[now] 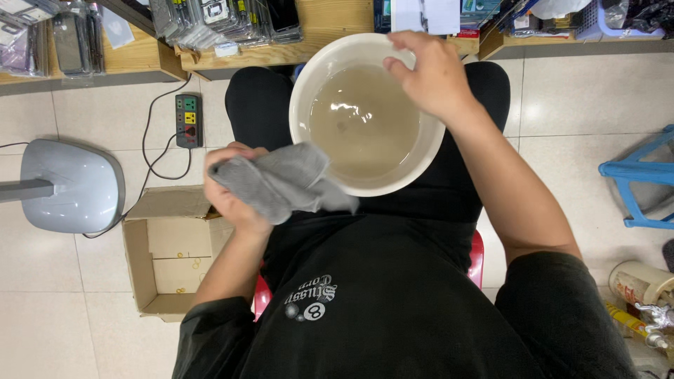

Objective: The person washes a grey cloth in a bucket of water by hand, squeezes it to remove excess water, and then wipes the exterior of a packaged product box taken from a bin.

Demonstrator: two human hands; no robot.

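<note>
Seated person, head view looking down, white basin [428, 144] resting on the lap with cloudy brownish water inside. Right hand [430, 70] clamps the basin's far rim, fingers curled over the edge, thumb toward the water. Left hand [232, 186] sits just left of the basin, fist closed around a grey cloth [281, 179]; the cloth's loose end drapes over the basin's near-left rim. Hands are well apart, one on each side of the basin. Left of the basin on the tiled floor: open cardboard box [165, 256], black power strip [189, 120] with cable, grey fan base [70, 186]. Beyond the basin, wooden shelf [330, 24] with packaged goods. Right of the basin, blue stool [642, 175]. Red seat [477, 256] shows under the person.
</note>
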